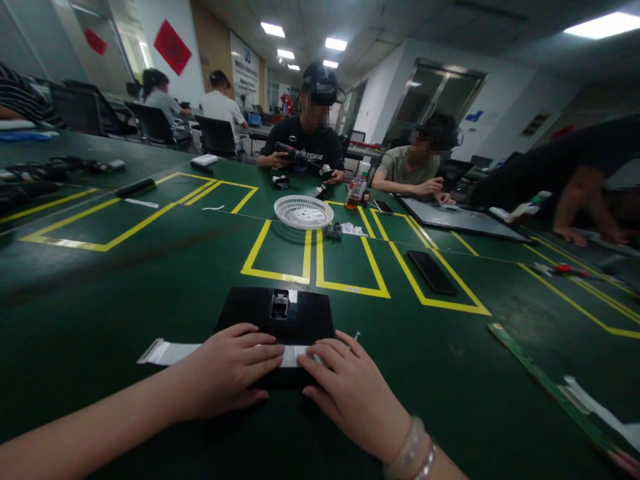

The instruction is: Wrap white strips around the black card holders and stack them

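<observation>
Lower centre, the left hand (227, 370) and right hand (350, 390) press a white strip (165, 351) flat across the black plate (300, 308) on the surface (150, 287), each grip wide, holding nothing.

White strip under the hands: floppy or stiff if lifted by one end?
Probably floppy: the white strip is thin and seems to drape off the black panel onto the table. Likely light and apt to slide; the left hand and right hand both lie flat on it. Flat, so it shouldn't roll or tip.
</observation>
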The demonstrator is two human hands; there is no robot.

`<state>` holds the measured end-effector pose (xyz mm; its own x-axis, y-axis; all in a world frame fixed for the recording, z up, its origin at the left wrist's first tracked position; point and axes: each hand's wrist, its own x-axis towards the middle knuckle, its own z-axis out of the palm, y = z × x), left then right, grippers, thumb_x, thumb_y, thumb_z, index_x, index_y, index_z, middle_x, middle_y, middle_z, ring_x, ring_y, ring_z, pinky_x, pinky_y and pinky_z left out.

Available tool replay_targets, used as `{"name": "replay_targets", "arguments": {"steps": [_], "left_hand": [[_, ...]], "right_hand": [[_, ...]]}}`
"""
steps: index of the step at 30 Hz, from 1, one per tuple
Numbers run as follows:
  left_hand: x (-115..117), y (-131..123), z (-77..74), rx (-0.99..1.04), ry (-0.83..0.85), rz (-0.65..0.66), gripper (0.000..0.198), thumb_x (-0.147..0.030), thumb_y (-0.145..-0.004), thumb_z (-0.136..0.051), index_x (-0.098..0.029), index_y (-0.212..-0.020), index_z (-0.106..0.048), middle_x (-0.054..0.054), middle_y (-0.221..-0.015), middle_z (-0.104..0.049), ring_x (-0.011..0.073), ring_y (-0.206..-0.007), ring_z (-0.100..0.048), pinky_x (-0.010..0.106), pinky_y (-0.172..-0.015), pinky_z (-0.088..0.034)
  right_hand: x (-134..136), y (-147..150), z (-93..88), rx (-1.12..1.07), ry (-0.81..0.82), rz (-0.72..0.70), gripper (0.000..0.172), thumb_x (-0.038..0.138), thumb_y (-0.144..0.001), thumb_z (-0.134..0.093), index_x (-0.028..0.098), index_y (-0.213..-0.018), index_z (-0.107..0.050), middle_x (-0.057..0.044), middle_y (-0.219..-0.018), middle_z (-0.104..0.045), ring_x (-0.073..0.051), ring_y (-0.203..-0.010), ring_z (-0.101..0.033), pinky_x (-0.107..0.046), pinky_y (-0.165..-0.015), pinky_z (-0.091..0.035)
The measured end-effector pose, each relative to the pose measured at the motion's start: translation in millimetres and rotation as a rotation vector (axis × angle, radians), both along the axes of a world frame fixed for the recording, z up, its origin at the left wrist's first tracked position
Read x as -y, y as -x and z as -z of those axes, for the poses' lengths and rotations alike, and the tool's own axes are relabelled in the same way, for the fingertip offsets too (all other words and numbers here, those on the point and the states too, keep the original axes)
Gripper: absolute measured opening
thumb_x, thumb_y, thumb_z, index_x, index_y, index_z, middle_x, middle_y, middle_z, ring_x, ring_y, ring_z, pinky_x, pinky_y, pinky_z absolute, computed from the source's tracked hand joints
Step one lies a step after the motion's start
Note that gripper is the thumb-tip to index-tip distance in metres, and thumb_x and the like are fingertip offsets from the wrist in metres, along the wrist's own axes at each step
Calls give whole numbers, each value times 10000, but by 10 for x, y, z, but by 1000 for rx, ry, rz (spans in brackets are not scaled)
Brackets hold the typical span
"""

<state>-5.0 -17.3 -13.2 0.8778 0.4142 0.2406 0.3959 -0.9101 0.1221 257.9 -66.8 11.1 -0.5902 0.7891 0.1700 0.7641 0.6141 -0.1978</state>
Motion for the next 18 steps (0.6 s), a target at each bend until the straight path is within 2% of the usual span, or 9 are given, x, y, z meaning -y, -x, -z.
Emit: {"name": "replay_targets", "arguments": {"steps": [2,4,6,8,10,14,18], "left_hand": [[-8,4,-11,-4,19,-21,458,-388,-921,-660,-244,-1346,-574,48,-1348,-584,239,-1233,-554,394,-1144,-345],[-23,13,-28,-16,22,-75,521,-414,-890,-693,-251,-1364,-552,65,-1456,-479,273,-1325,-468,439,-1182,-286],[-46,31,-47,-43,33,-115,676,-459,-871,-703,-240,-1459,-451,89,-1532,-367,300,-1392,-377,474,-1203,-231],[-79,52,-67,-82,59,-120,826,-500,-882,-674,-217,-1553,-285,106,-1554,-318,298,-1421,-328,481,-1214,-190],[-117,70,-83,-117,79,-122,889,-532,-893,-645,-205,-1583,-190,112,-1565,-289,291,-1437,-294,485,-1219,-156],[-189,73,-86,-105,94,-136,956,-610,-836,-671,-177,-1569,-238,137,-1542,-332,309,-1423,-319,498,-1221,-123],[-200,42,-71,-72,102,-138,934,-578,-809,-709,-195,-1551,-291,131,-1515,-384,309,-1396,-369,506,-1224,-107]], "right_hand": [[8,16,7,12,-5,14,384,324,-894,-675,288,-1268,-597,-56,-1224,-659,-262,-1218,-555,-521,-1136,-342],[11,18,6,10,-5,18,354,338,-906,-660,287,-1252,-609,-55,-1217,-658,-264,-1254,-527,-515,-1146,-328],[12,6,-4,-1,-2,14,353,354,-917,-644,295,-1262,-602,-49,-1252,-649,-263,-1275,-511,-516,-1155,-313],[12,-13,-22,-19,-2,3,393,386,-923,-628,294,-1302,-573,-52,-1329,-618,-266,-1288,-504,-528,-1160,-301],[13,-32,-45,-43,-7,-6,429,407,-938,-597,283,-1344,-536,-60,-1386,-586,-263,-1294,-503,-534,-1162,-292],[22,-46,-69,-80,11,-46,334,375,-964,-552,280,-1284,-568,-40,-1324,-639,-229,-1256,-541,-506,-1171,-273],[36,-48,-69,-98,40,-87,271,372,-941,-598,301,-1203,-596,7,-1227,-692,-204,-1199,-579,-479,-1192,-228]]}}
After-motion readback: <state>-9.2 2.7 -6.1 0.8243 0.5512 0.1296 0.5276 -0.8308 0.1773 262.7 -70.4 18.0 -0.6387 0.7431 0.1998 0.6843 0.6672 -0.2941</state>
